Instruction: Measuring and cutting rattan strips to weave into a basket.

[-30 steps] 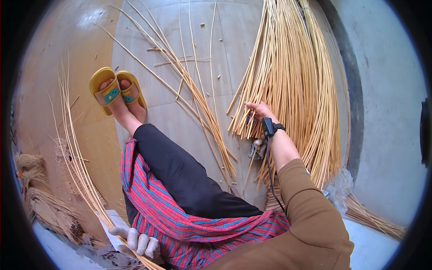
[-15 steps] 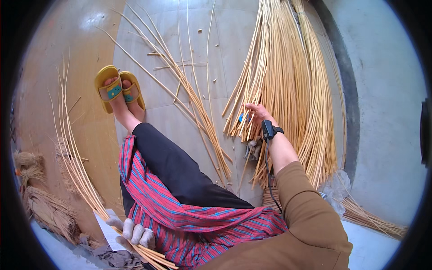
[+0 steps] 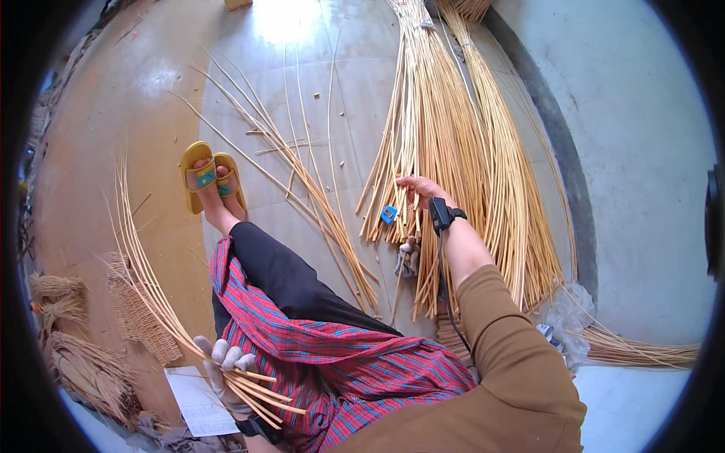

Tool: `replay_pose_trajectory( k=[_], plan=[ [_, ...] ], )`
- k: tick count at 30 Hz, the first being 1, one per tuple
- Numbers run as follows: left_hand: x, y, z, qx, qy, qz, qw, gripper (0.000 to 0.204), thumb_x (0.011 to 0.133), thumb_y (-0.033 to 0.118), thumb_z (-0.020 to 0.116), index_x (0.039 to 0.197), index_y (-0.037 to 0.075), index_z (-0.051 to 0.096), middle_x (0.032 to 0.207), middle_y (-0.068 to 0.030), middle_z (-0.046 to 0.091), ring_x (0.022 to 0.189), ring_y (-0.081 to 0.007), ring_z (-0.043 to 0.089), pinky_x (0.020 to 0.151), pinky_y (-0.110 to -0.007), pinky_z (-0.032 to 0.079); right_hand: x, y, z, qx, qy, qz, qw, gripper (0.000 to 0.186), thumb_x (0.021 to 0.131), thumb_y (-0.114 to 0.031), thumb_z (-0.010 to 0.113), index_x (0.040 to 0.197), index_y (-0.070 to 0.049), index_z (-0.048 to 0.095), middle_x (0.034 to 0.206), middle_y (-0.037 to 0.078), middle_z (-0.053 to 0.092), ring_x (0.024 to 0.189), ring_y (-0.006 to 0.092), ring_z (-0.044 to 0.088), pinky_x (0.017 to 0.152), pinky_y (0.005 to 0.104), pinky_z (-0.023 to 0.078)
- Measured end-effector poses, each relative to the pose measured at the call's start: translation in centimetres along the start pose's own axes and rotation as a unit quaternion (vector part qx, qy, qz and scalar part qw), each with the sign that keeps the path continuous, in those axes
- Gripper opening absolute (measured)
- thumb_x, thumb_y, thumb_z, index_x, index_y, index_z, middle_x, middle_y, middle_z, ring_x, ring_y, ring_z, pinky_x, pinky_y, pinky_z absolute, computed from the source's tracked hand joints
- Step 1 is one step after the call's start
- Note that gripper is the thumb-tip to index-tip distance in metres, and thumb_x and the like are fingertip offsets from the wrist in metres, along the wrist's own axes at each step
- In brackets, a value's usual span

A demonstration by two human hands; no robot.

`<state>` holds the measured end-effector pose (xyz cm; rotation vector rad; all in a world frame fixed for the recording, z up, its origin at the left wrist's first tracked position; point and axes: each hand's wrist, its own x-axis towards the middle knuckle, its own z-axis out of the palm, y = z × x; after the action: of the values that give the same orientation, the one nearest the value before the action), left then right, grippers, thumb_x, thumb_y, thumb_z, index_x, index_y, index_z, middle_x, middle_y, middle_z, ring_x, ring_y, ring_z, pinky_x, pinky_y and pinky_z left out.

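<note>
My left hand (image 3: 225,362), in a pale grey glove, is closed round a thin bunch of long tan wicker canes (image 3: 155,297). Their cut ends stick out over my lap, and the thin tips reach away to the far left. My bare right hand (image 3: 424,190) is at the near end of a large spread of wicker canes (image 3: 457,151), its fingers curled round a few of them, partly hidden. Beside it a small blue tape measure (image 3: 389,214) lies on the canes. Just below, a grey glove-like cloth (image 3: 408,257) shows under the cane ends.
Loose canes (image 3: 317,189) lie on the floor between my feet and the large bundle. At left are a woven piece (image 3: 143,321), tied fibre bundles (image 3: 91,370) and a white paper sheet (image 3: 198,400). A clear plastic bag (image 3: 570,313) sits at right near another cane bundle (image 3: 642,349).
The view has shifted. My left hand has come up and inward with its canes, showing more of their ends. My right hand stays among the large bundle, and the tape measure is now uncovered.
</note>
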<state>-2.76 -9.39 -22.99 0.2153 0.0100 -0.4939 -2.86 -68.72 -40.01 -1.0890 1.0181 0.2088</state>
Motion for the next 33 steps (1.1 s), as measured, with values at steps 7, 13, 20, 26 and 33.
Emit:
replay_pose_trajectory(
  k=[7,13,20,26,33],
  plan=[
    [-0.4,-0.3,-0.4,0.003,0.0,-0.003,1.0,0.05,0.11,0.021,0.054,0.158,0.017,0.043,0.104,0.0002,0.049,0.096,-0.014,0.056,0.095,-0.038,0.051,0.1,-2.4,1.5,0.142,-0.041,-0.058,0.987,0.031,0.091,-0.028,0.075,0.12,-0.016,0.072,0.079,-0.007,0.065,0.059,0.0025,0.055,0.053,0.0218,0.051],
    [-0.9,0.6,0.2,0.006,-0.022,0.002,1.0,0.048,0.111,0.021,0.052,0.157,0.018,0.044,0.107,-0.0009,0.052,0.098,-0.0144,0.057,0.095,-0.038,0.05,-1.7,-4.2,7.7,0.365,-0.125,-0.093,0.918,0.021,0.098,-0.022,0.066,0.115,-0.009,0.068,0.096,0.006,0.073,0.095,0.0201,0.072,0.079,0.0425,0.064],
    [-0.2,0.4,0.1,0.001,0.03,-0.011,0.999,0.047,0.111,0.019,0.051,0.158,0.019,0.045,0.093,0.0039,0.041,0.088,-0.0096,0.05,0.09,-0.037,0.047,-0.6,1.9,1.5,-0.054,0.139,-0.229,0.962,0.023,0.109,-0.022,0.047,0.096,-0.006,0.059,0.056,0.006,0.052,0.051,0.0184,0.057,0.045,0.0355,0.047],
    [-0.9,-0.6,1.3,0.082,0.101,0.016,0.991,0.045,0.111,0.019,0.05,0.155,0.013,0.045,0.102,0.0003,0.055,0.083,-0.0086,0.054,0.085,-0.033,0.055,-13.6,2.8,4.4,0.118,0.022,-0.082,0.989,0.027,0.111,-0.026,0.049,0.098,-0.003,0.057,0.068,0.0,0.052,0.053,0.0084,0.05,0.046,0.0238,0.046],
    [-1.0,0.0,-0.5,0.228,0.071,-0.035,0.97,0.043,0.108,0.013,0.056,0.149,0.004,0.045,0.097,-0.0071,0.068,0.053,-0.0029,0.041,0.054,-0.021,0.044,-35.0,3.6,23.2,0.396,-0.362,-0.025,0.843,0.043,0.11,-0.031,0.053,0.145,-0.01,0.039,0.081,-0.003,0.048,0.063,0.0069,0.05,0.059,0.0261,0.05]
  ],
)
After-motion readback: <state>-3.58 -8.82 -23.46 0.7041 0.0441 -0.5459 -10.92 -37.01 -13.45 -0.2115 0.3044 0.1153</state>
